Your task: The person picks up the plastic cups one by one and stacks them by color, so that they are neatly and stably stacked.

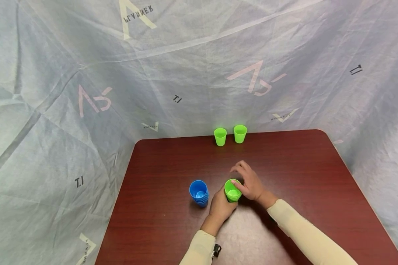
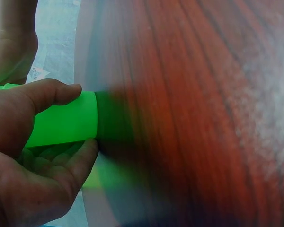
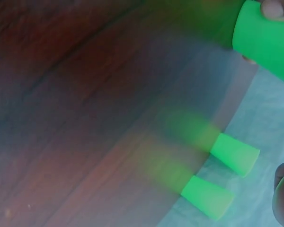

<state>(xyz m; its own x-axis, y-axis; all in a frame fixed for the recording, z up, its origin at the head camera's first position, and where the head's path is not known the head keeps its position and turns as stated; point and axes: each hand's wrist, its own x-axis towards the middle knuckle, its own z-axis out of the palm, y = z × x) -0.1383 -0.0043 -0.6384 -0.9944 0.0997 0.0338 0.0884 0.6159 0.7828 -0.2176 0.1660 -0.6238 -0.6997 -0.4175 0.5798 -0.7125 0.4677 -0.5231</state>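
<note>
My left hand [image 1: 220,207] grips a small stack of nested green cups [image 1: 231,193] from the left side, thumb and fingers round it. In the left wrist view, the lowest green cup [image 2: 66,124] shows between thumb and fingers, its base close over the table. My right hand [image 1: 251,184] is at the stack's right side, its thumb over the rim and its other fingers stretched forward, apart from the cups. A stack of blue cups [image 1: 199,191] stands upright just left of my left hand.
Two single green cups, a left one [image 1: 220,137] and a right one [image 1: 240,134], stand upright near the far edge of the dark red wooden table [image 1: 159,165]. Grey printed sheeting [image 1: 199,81] hangs behind the table and along both sides.
</note>
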